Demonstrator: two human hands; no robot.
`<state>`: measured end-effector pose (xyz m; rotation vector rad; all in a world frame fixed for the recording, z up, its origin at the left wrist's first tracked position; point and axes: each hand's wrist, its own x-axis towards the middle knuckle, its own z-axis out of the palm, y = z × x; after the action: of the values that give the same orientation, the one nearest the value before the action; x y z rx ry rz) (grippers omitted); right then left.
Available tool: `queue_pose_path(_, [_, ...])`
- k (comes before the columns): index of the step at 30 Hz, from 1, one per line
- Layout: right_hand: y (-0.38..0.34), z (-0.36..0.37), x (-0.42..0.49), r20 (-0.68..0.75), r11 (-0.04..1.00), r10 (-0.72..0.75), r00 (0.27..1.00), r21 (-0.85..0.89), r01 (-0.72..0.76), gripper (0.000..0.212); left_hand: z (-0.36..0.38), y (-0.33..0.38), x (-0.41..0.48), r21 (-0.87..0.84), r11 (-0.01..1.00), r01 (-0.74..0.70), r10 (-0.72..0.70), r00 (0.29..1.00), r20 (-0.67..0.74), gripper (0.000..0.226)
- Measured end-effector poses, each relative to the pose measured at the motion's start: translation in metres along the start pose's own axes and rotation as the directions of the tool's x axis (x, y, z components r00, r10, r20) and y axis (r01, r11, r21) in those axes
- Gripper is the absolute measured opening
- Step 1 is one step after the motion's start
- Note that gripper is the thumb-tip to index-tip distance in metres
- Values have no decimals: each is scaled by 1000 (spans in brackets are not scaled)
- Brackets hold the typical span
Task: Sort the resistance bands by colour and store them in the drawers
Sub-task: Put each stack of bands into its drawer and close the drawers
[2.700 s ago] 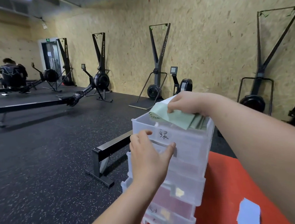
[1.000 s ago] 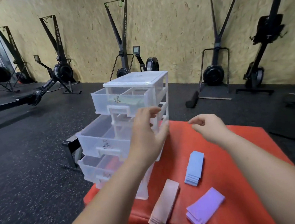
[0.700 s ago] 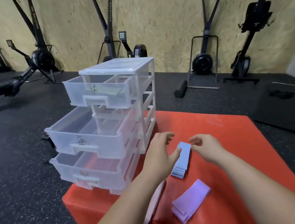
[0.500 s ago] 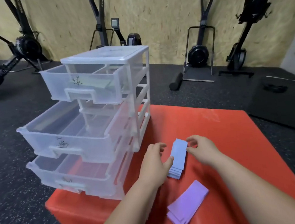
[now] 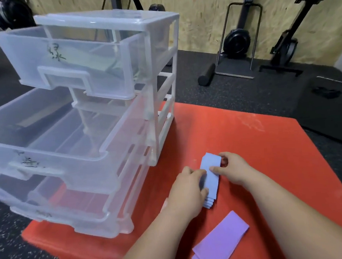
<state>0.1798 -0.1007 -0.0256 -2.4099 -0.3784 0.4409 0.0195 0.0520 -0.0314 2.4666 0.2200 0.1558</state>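
Blue bands (image 5: 210, 177), stacked on the red mat (image 5: 248, 139) near the drawers (image 5: 102, 98), are gripped at both long edges: the left by the curled left hand (image 5: 188, 191), the right pinched by the right hand (image 5: 231, 171). Purple bands (image 5: 220, 242) are seen nearer, untouched. Three drawers are seen pulled out.

A gym floor: upright fitness machines (image 5: 237, 40) with black flywheels line a chipboard wall (image 5: 198, 14) above speckled black rubber flooring (image 5: 235, 97), a foam roller (image 5: 207, 77) lying nearby, a red padded box (image 5: 248, 135) in front.
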Motion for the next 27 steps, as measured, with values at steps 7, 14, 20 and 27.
queue_pose_path(7, [-7,-5,-3,-5,998,-3,1000,65,3,53,-1,4,-2,101,994,-31,30,999,11,42])
queue_pose_path(14, [-27,-4,-28,-89,983,-115,989,134,126,49,-4,-4,-2,10,1000,-13,13,1000,-18,53])
queue_pose_path(20, [-56,-24,-74,-156,868,-229,961,415,274,52,-39,10,-4,-433,900,-45,-47,979,-199,72])
queue_pose_path(27, [-107,-62,-128,-268,626,-290,919,673,394,38,-94,65,-33,-581,797,-167,4,962,-272,32])
